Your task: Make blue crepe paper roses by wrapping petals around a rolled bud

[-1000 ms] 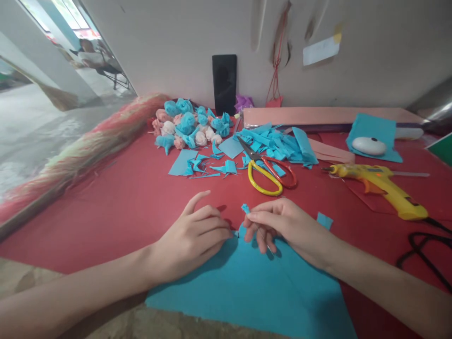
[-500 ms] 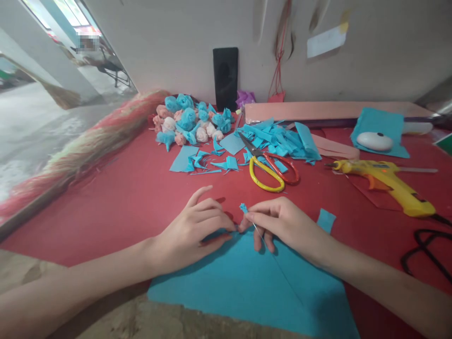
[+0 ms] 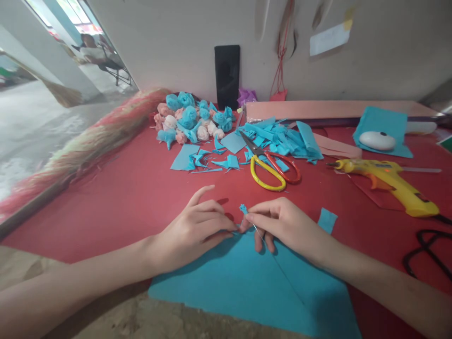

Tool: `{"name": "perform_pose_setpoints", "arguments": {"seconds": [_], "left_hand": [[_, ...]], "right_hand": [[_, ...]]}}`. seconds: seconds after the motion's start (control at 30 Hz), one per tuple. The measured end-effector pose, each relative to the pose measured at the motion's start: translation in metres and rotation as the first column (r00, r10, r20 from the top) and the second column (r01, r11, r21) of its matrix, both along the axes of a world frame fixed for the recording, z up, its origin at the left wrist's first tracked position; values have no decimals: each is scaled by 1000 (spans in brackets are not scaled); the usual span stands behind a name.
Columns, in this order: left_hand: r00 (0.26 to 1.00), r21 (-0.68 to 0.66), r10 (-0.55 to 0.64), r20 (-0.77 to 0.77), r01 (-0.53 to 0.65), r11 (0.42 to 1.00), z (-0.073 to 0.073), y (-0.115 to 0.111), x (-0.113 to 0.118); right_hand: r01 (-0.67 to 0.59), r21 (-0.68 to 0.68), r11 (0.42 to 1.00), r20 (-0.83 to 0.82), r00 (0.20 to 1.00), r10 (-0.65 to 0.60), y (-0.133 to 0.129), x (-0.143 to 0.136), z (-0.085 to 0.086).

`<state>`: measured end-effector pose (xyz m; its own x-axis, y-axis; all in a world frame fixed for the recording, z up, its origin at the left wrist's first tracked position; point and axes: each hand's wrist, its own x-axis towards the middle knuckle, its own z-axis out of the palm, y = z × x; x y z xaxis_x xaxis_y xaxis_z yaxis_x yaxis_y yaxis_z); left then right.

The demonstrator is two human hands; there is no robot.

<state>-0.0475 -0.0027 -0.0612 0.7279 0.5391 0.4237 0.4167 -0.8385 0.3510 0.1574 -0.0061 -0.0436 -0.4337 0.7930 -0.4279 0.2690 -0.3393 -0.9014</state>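
Observation:
A large sheet of blue crepe paper (image 3: 247,287) lies across the front of the table and hangs over its edge. My left hand (image 3: 192,228) pinches its far edge between thumb and fingertips, index finger raised. Just to the right, my right hand (image 3: 278,219) grips a thin wire stem (image 3: 282,270) between thumb and index finger. A small crumpled blue paper tip (image 3: 243,208) tops the wire, which slants down to the right over the sheet. My fingers partly hide the spot where both hands meet at the paper's edge.
Scissors (image 3: 268,172) with yellow and red handles lie beyond my hands, by blue paper scraps (image 3: 278,139). Paper flowers (image 3: 190,117) are heaped at the back left. A yellow glue gun (image 3: 391,181) rests at right near a white mouse-shaped object (image 3: 377,141). A dark phone (image 3: 227,77) leans against the wall.
My left thumb has closed up against the fingers at the paper's edge. The right hand and wire have hardly moved; the view has shifted slightly.

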Motion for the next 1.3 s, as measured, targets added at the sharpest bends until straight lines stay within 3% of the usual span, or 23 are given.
{"name": "perform_pose_setpoints", "arguments": {"seconds": [1.3], "left_hand": [[999,6,-5,-36,5,1000,3,-2,0]], "right_hand": [[-17,35,999,25,1000,16,-1,2,-3]]}}
